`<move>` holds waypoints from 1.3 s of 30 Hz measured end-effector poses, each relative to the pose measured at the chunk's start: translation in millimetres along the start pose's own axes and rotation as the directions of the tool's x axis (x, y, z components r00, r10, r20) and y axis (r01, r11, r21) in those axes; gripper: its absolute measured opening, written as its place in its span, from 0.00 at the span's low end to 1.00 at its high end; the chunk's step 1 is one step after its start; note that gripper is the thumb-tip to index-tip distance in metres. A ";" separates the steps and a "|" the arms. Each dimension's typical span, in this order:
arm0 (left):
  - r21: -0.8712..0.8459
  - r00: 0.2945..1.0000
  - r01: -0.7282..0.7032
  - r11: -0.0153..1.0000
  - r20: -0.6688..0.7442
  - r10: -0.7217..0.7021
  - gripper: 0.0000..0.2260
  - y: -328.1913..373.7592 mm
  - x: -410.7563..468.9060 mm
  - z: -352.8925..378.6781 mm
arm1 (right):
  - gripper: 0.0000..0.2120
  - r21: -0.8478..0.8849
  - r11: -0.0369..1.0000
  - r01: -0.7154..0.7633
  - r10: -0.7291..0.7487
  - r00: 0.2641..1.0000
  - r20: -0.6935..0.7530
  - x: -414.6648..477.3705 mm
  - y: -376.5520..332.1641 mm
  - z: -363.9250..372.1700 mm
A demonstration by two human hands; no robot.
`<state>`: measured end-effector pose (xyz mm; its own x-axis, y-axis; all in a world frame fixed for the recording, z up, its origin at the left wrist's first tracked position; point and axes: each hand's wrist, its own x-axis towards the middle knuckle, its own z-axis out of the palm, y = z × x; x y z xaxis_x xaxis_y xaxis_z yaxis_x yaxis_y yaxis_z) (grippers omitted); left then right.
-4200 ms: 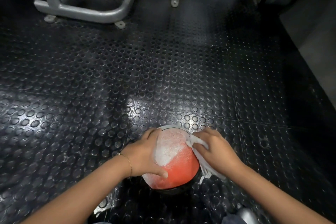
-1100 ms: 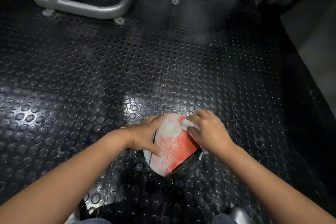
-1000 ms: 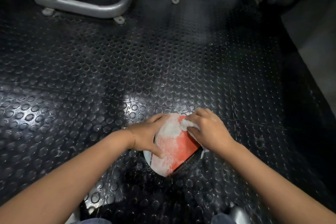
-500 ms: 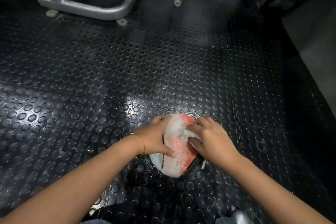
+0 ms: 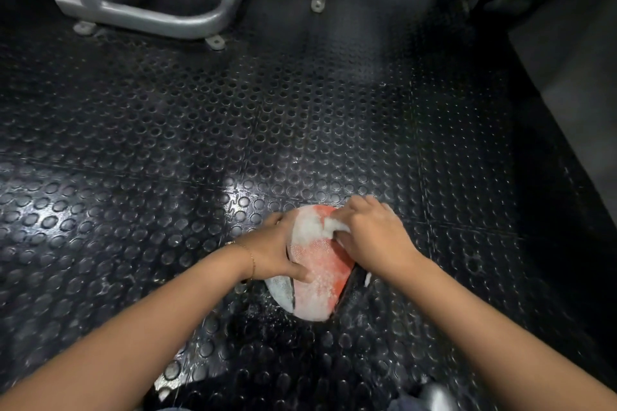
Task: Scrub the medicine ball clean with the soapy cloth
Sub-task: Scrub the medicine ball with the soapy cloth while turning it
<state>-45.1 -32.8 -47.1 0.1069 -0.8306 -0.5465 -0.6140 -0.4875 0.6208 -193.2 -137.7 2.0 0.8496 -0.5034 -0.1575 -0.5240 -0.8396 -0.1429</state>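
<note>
1. On the studded black rubber floor (image 5: 300,127) of a gym, near centre, a person is working over a medicine ball (image 5: 317,274) that is resting on the mat between both hands
2. Left hand (image 5: 272,250), with a thin bracelet (image 5: 251,257) at the wrist, is cupping the ball's left side, fingers curling over the far edge and thumb pressing into the near face to brace it
3. Right hand (image 5: 374,237) is bunching its fingers tightly round a white soapy cloth (image 5: 335,227) and pressing it against the ball's far right shoulder
4. Doing this step well is probably calling for firm, short circular strokes while the bracing hand is stopping the slick ball from rolling, then a turn so the near and underside panels are getting the cloth too
5. Orange-red and pale grey panels, split by a dark seam, are showing a pebbled skin; thick white lather is coating the far part, thinner suds are speckling the orange, and foam flecks are dotting the mat on the near side
6. Grey steel machine frame (image 5: 150,15) is standing well apart at far left
</note>
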 end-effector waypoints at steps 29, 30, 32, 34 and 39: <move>0.309 0.999 0.023 0.951 -0.044 -0.009 0.53 34.3 -1.7 15.8 | 0.16 0.068 0.995 0.069 -0.060 0.991 -0.121 -42.7 31.2 22.5; 0.329 0.999 0.021 0.944 -0.041 -0.008 0.53 35.6 -1.8 16.6 | 0.16 0.069 0.996 0.054 -0.044 0.990 -0.136 -40.0 33.5 23.2; 0.357 0.999 0.016 0.934 -0.036 -0.003 0.52 37.4 -1.7 17.7 | 0.16 0.081 0.997 -0.001 0.014 0.987 -0.161 -30.4 38.5 24.2; 0.361 0.999 0.013 0.932 -0.034 0.000 0.53 36.7 -2.5 17.8 | 0.16 0.097 0.995 -0.019 0.034 0.987 -0.156 -25.5 39.0 23.9; 0.322 1.000 0.001 0.947 -0.020 0.006 0.54 29.6 -5.3 14.7 | 0.15 0.071 0.994 0.080 -0.071 0.990 -0.123 -45.3 29.3 24.9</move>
<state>-75.4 -38.9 -34.1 0.1190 -0.8385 -0.5318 -0.8327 -0.3760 0.4065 -248.6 -134.5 -19.4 0.8855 -0.4639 -0.0257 -0.4573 -0.8607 -0.2239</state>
